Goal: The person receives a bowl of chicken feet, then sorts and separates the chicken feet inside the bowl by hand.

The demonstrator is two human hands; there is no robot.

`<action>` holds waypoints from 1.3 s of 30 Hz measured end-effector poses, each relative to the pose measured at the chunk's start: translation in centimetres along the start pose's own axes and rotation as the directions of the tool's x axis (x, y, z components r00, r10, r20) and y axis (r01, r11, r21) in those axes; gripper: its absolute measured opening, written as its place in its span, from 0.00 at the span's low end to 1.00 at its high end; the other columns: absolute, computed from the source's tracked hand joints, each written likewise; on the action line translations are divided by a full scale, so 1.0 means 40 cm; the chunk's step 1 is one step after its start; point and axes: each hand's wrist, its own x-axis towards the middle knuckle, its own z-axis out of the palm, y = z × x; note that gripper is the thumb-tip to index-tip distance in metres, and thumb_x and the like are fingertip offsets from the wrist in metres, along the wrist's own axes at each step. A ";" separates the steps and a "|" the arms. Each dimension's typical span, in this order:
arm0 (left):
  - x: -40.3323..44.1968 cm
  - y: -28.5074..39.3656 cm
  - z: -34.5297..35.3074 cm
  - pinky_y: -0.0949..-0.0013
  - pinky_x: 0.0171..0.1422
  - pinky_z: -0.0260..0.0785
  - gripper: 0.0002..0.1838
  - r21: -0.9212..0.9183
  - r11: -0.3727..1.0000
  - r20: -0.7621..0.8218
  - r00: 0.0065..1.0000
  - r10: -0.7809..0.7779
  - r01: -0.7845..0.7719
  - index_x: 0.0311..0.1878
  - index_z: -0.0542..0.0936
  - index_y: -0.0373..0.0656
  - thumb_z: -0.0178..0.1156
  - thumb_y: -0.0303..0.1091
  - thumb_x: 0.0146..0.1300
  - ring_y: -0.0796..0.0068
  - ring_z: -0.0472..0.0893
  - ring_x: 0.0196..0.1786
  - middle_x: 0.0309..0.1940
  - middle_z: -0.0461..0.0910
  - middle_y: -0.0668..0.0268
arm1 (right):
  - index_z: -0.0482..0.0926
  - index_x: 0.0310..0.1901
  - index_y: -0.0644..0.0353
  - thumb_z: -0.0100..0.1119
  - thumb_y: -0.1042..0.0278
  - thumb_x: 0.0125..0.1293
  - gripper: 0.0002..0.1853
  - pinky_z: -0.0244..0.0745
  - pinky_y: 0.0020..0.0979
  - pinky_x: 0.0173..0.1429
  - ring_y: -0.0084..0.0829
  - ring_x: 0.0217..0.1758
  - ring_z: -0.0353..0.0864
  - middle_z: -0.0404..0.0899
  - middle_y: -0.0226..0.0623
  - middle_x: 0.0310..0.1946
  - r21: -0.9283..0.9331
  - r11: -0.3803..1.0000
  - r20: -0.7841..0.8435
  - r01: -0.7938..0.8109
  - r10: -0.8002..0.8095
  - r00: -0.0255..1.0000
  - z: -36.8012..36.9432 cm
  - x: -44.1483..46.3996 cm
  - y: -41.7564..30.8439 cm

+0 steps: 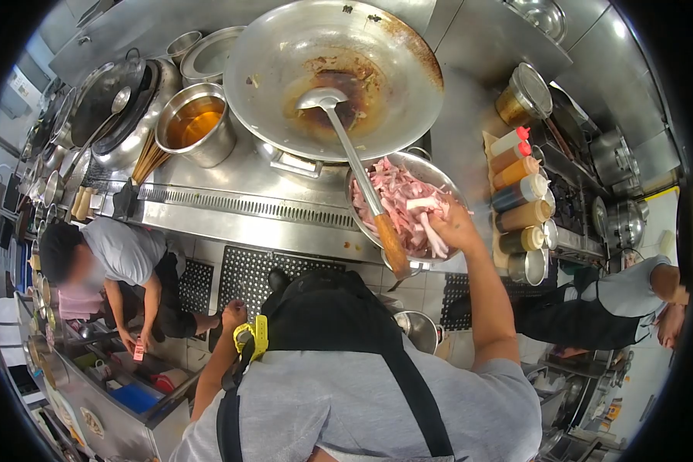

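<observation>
Head view: my right hand (453, 227), right of centre, gripping raw meat strips (389, 189) in metal bowl (442, 176); left hand (233, 314), lower left, loosely fisted.

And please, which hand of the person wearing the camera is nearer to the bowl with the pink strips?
Right. The right hand is at the bowl, among the pink strips; the left hand is away to its left.

Wok (266, 96): brown liquid, ladle (350, 150) resting inside
Bowl (354, 204): raw meat strips (396, 192)
Right hand (453, 225): fingers on meat strips
Left hand (233, 314): curled, yellow watch (254, 336) on wrist
Pot (212, 146): amber liquid (195, 123)
</observation>
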 end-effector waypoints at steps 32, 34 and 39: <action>-0.002 0.113 -0.024 0.52 0.57 0.78 0.19 0.045 0.998 0.078 0.996 -0.044 0.040 0.50 0.84 0.43 0.60 0.44 0.62 0.49 0.87 0.50 0.44 0.88 0.51 | 0.71 0.71 0.57 0.67 0.72 0.56 0.38 0.66 0.44 0.74 0.51 0.71 0.72 0.73 0.53 0.67 -0.121 0.984 0.131 0.130 -0.114 0.985 -0.042 0.034 -0.090; 0.030 0.026 0.029 0.51 0.57 0.78 0.18 -0.026 0.996 0.115 0.990 -0.086 0.090 0.49 0.84 0.43 0.59 0.44 0.62 0.47 0.87 0.50 0.44 0.88 0.50 | 0.71 0.71 0.54 0.65 0.74 0.55 0.38 0.66 0.44 0.75 0.51 0.71 0.71 0.72 0.52 0.68 -0.230 0.917 0.092 0.325 -0.312 0.946 -0.019 0.023 -0.091; 0.049 -0.029 0.073 0.52 0.58 0.78 0.18 -0.061 0.995 0.113 0.991 -0.078 0.085 0.50 0.84 0.43 0.59 0.43 0.62 0.49 0.86 0.51 0.47 0.87 0.50 | 0.73 0.70 0.51 0.63 0.75 0.54 0.37 0.64 0.44 0.77 0.50 0.73 0.70 0.70 0.47 0.70 -0.296 0.857 0.136 0.422 -0.400 0.907 0.019 0.018 -0.072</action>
